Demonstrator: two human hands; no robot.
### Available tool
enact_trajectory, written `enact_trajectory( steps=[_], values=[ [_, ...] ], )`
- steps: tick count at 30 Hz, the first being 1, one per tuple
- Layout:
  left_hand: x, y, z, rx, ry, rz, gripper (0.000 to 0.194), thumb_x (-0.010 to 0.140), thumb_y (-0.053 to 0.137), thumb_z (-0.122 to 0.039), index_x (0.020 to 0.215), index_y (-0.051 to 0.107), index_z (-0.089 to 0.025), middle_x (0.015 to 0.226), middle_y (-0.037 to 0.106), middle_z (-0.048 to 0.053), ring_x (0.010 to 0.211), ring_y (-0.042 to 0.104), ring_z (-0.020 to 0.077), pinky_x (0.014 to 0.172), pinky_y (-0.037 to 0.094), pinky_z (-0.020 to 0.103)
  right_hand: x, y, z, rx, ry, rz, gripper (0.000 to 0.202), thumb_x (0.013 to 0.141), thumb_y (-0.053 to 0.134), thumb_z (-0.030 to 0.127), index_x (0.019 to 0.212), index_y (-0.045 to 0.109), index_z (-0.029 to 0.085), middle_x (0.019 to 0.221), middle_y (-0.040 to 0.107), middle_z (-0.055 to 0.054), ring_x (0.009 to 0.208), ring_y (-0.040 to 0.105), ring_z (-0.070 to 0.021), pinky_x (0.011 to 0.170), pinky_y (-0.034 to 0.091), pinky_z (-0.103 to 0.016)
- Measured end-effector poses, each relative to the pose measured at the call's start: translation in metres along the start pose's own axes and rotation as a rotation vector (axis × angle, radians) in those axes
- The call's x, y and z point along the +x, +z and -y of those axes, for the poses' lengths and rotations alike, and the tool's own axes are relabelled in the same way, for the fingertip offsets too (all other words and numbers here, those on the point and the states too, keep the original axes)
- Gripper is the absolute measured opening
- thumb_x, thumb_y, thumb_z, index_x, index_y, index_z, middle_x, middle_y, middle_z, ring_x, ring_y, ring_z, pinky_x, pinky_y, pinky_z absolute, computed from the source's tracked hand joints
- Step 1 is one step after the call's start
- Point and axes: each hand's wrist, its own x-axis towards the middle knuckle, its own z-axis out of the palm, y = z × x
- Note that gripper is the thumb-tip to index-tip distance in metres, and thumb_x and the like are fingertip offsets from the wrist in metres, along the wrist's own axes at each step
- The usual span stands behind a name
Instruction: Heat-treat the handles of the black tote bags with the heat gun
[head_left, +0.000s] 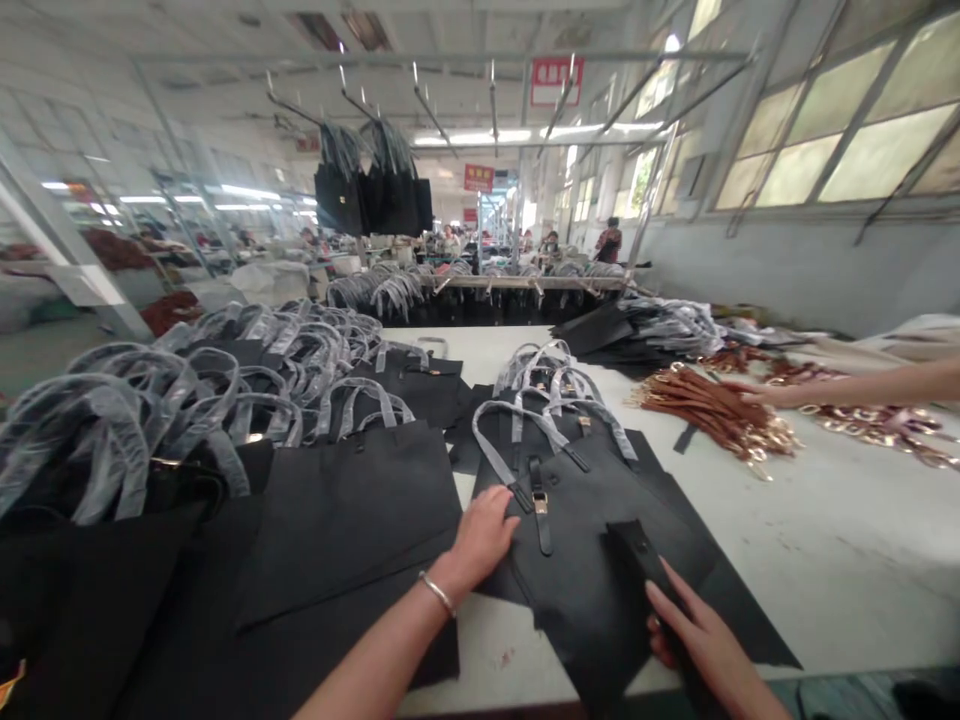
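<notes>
Far L, a big heap of clear-wrapped handles (pixel 109 430) is piled up w/ black panels (pixel 352 500) spread in front, some overlapped. Above/behind that, a couple of black bags (pixel 375 190) are hung on a metal rack (pixel 442 57). Next over, the left hand (pixel 486 525) is laid at the L edge of the top black bag piece (pixel 577 490), right by a handle end; fingers are bent, but whether anything's pinched can't be told from this angle. Just R of it, a short strap w/ gold buckle (pixel 540 503) is fixed on that piece, which is stacked on others on the white table (pixel 862 540). Then a black strip (pixel 634 550) is clamped btwn thumb & fingers of the right hand (pixel 694 630), held over the piece's lower R part. Further R, a bundle of brown straps (pixel 705 405) w/ gold clips is being touched or reached for by a co-worker's arm (pixel 862 388), exact contact unclear.
</notes>
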Motion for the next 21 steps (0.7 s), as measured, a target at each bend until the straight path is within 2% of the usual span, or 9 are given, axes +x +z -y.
enact_trajectory(
  steps=[1,3,5,6,9,11,16,21],
  values=[
    [0.004,0.019,-0.016,-0.041,-0.067,-0.014,0.027,0.085,0.055,-0.024,0.111,0.057,-0.019,0.115,0.058,0.008,0.109,0.053,0.0204,0.096,0.038,0.028,0.000,0.001,-0.001,0.001,-0.004,0.000,0.087,0.077,0.064,0.058,0.147,0.027,0.023,0.054,0.060,0.006,0.045,0.059,-0.0152,0.042,0.044,-0.023],
    [0.016,0.045,-0.037,-0.100,-0.284,-0.048,0.026,0.086,0.055,-0.028,0.109,0.058,-0.016,0.113,0.056,0.011,0.105,0.055,0.0219,0.092,0.040,0.029,-0.001,0.002,-0.001,-0.001,-0.005,-0.008,0.089,0.076,0.064,0.057,0.148,0.025,0.022,0.052,0.059,0.006,0.044,0.059,-0.0150,0.042,0.044,-0.023],
    [0.030,0.057,-0.047,-0.137,-0.446,-0.079,0.024,0.083,0.059,-0.028,0.102,0.059,-0.014,0.112,0.054,0.014,0.105,0.055,0.0249,0.090,0.040,0.031,-0.002,0.003,-0.001,-0.020,-0.015,-0.019,0.089,0.077,0.063,0.057,0.148,0.025,0.021,0.051,0.059,0.007,0.044,0.058,-0.0150,0.042,0.044,-0.023],
    [0.037,0.060,-0.049,-0.153,-0.482,-0.095,0.021,0.080,0.062,-0.027,0.097,0.060,-0.013,0.112,0.054,0.015,0.107,0.053,0.0266,0.091,0.039,0.033,-0.003,0.004,0.000,-0.035,-0.023,-0.025,0.088,0.077,0.063,0.057,0.148,0.025,0.021,0.050,0.058,0.007,0.043,0.058,-0.0149,0.042,0.044,-0.023],
    [0.047,0.068,-0.047,-0.234,-0.483,-0.154,0.009,0.076,0.064,-0.018,0.084,0.060,-0.015,0.106,0.056,0.013,0.110,0.051,0.0271,0.094,0.036,0.035,-0.005,0.006,0.009,-0.104,-0.035,-0.022,0.089,0.076,0.063,0.057,0.147,0.027,0.018,0.049,0.057,0.007,0.040,0.057,-0.0151,0.039,0.042,-0.023],
    [0.045,0.074,-0.045,-0.333,-0.463,-0.177,0.006,0.077,0.061,-0.014,0.081,0.058,-0.016,0.097,0.059,0.010,0.102,0.056,0.0238,0.090,0.038,0.034,-0.007,0.008,0.019,-0.136,-0.022,0.009,0.087,0.076,0.062,0.056,0.146,0.030,0.016,0.049,0.057,0.007,0.038,0.056,-0.0149,0.038,0.041,-0.022],
    [0.017,0.089,-0.045,-0.678,-0.393,-0.137,0.007,0.075,0.059,-0.014,0.082,0.055,-0.016,0.070,0.063,0.001,0.067,0.062,0.0155,0.064,0.045,0.024,-0.017,0.019,0.049,-0.086,0.014,0.216,0.080,0.081,0.059,0.051,0.147,0.028,0.019,0.051,0.059,0.005,0.036,0.055,-0.0129,0.034,0.041,-0.019],
    [-0.015,0.093,-0.053,-0.947,-0.369,-0.106,0.015,0.070,0.057,-0.014,0.084,0.059,-0.014,0.065,0.064,0.002,0.059,0.062,0.0146,0.056,0.045,0.021,-0.024,0.034,0.073,-0.067,0.087,0.387,0.064,0.085,0.057,0.046,0.141,0.037,0.022,0.052,0.060,0.004,0.037,0.056,-0.0122,0.034,0.042,-0.017]
  ],
)
